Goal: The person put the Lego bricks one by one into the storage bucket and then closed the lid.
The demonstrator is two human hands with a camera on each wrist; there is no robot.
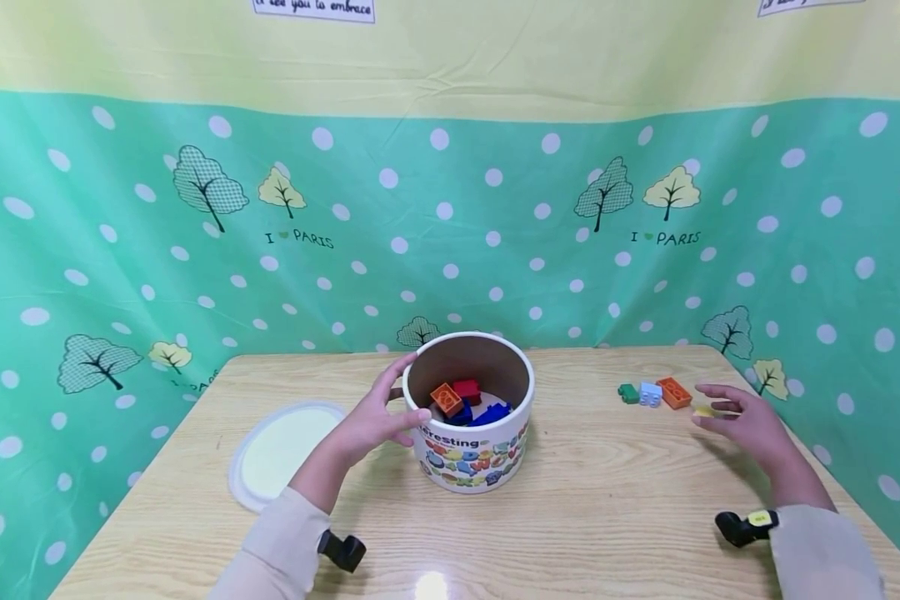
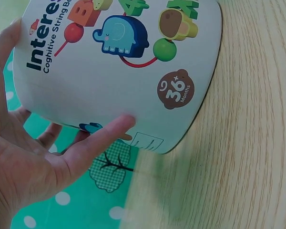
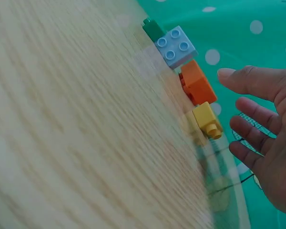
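A white round bucket (image 1: 471, 454) printed with colourful letters stands on the table. Inside it lie an orange block (image 1: 446, 399), a red block (image 1: 467, 391) and blue blocks (image 1: 491, 413). My left hand (image 1: 378, 417) holds the bucket's left side, its thumb at the rim and its fingers spread along the outer wall. At the right, my right hand (image 1: 746, 421) is held beside a small yellow block (image 3: 207, 119), fingers apart and holding nothing. In a row with the yellow block lie an orange block (image 3: 197, 82), a light blue block (image 3: 176, 46) and a green block (image 3: 153, 29).
A round white lid (image 1: 288, 450) lies flat on the wooden table (image 1: 570, 533), left of the bucket and partly behind the left forearm. A green dotted curtain (image 1: 450, 208) hangs along the table's back and sides.
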